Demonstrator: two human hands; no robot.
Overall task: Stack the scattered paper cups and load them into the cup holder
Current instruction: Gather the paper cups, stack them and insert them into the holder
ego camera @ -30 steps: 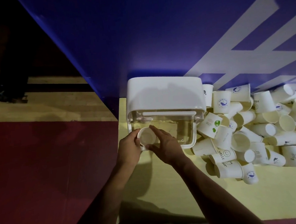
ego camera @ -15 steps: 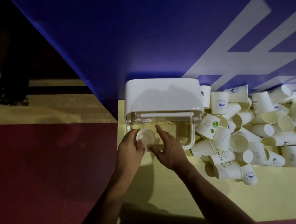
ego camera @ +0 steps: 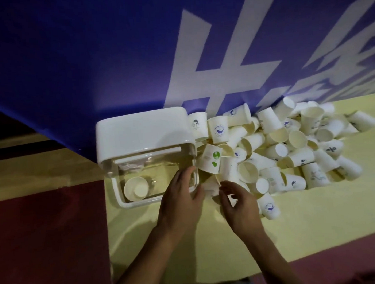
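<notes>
The cup holder (ego camera: 144, 133) stands before the banner (ego camera: 89, 60), one cup (ego camera: 135, 188) inside at its front left. The heap of cups (ego camera: 292, 148) lies just right, against its side.

**Hands meet at the edge of the pile**

A lone cup (ego camera: 135, 189) sits inside the clear cup holder (ego camera: 142, 131), centre-left. The left hand (ego camera: 179, 199) lies straight-fingered over its right corner. The right hand (ego camera: 238, 204) curls by a blurred cup (ego camera: 210, 185), beside the heap of cups (ego camera: 292, 148) at right.
</notes>
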